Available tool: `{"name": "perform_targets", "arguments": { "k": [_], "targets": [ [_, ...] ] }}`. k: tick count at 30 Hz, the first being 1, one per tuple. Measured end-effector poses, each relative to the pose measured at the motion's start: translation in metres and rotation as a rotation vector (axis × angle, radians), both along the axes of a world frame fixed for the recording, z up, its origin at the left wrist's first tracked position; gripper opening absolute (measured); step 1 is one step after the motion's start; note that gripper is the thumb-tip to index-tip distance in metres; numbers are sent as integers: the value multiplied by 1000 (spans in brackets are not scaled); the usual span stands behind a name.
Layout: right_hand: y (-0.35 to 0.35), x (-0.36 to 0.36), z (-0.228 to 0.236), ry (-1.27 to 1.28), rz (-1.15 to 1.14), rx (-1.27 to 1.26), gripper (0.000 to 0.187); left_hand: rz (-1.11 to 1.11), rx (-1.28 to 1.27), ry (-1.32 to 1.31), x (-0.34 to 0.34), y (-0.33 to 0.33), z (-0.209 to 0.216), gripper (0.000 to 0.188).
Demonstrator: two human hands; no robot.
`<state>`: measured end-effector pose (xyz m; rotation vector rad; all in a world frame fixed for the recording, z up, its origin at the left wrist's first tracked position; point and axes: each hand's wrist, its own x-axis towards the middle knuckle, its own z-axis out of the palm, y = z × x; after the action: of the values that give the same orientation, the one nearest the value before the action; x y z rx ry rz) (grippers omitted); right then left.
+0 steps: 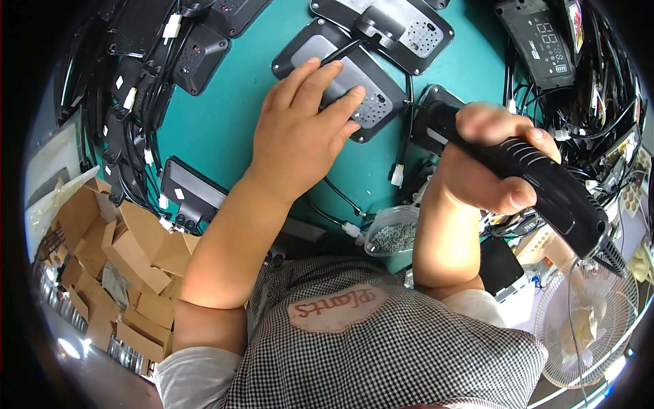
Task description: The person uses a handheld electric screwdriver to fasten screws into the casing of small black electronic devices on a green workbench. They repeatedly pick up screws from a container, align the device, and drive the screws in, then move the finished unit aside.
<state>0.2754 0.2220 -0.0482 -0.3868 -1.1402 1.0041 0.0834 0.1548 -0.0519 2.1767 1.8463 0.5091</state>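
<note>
In the head view, the left hand point(303, 133) lies flat on a black panel point(340, 78) with a grey plate on its back. The fingers point(337, 102) are stretched and a little spread, pressing on the plate; they do not close around anything. The panel rests on the teal table point(218, 129), near the upper middle of the picture, tilted to one side.

The right hand point(490, 160) is clamped on the handle of a black electric screwdriver point(531, 184). The fingers wrap over the ribbed grip and the thumb is below it. The tool points up and to the left, toward the panel, and its front end is just beside the right edge of the panel; I cannot tell if the tip touches anything, because the hand hides it.

A second panel of the same kind point(409, 27) lies above the first one, with a small grey part on it. More black housings point(197, 58) with cables lie at the upper left, and another black housing point(187, 191) is near the left forearm. A clear plastic cup with small screws point(394, 235) stands between the two forearms, near the table edge. At the upper right there is a display panel point(545, 41) among many black cables. Brown cardboard boxes point(116, 252) are on the floor at the left, and a white fan point(586, 320) is at the lower right. The person wears a checked apron point(381, 361).
</note>
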Motion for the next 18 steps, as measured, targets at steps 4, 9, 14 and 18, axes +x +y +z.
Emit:
{"name": "perform_targets", "arguments": {
  "k": [4,9,14,18],
  "targets": [
    [4,-3,1,-12,41,27,58,2,0,-24,0,1,0,37],
    [0,-8,7,-41,1,6,60,14,11,-47,-1,1,-2,36],
    [0,-8,2,-50,-5,-7,62,15,17,-57,0,2,-1,36],
    [-2,-14,1,-65,64,-11,62,20,33,-68,-2,2,-3,37]
  ]
}}
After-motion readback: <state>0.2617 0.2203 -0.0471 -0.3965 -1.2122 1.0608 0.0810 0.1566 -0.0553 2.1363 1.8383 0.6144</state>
